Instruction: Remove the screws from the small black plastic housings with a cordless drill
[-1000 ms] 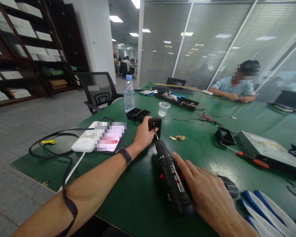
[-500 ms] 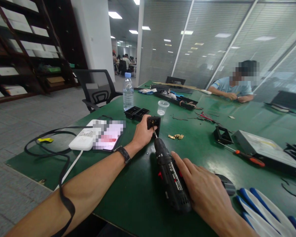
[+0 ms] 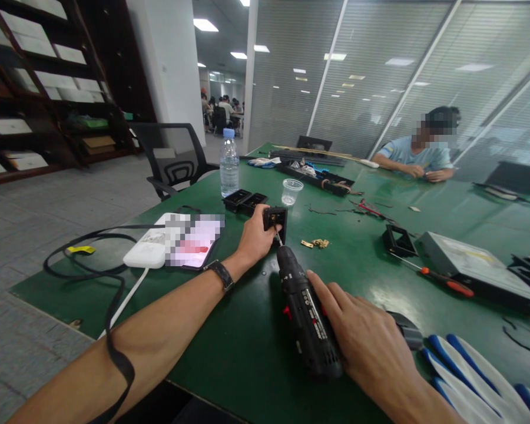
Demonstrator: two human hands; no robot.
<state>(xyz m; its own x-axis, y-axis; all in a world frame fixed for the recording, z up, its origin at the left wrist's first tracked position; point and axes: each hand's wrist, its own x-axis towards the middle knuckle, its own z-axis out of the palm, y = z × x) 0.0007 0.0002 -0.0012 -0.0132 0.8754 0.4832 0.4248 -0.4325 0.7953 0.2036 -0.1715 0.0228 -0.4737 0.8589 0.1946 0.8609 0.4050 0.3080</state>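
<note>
Drill [image 3: 310, 321] scarcely moved over the last second, wrapped in your right hand [image 3: 367, 331]; bit [image 3: 278, 237] still points into the black box [image 3: 276, 214] your left hand [image 3: 256, 235] grips, left of the brass pieces [image 3: 321, 243] on the bench [image 3: 242, 353]. Same step seems ongoing.

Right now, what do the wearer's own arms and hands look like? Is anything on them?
The five-fingered left hand and right hand show no gloves or rings. A narrow dark band circles the left wrist; I can't tell if it's a watch. No sleeves show. A long, flat black strap crosses the left forearm.
</note>
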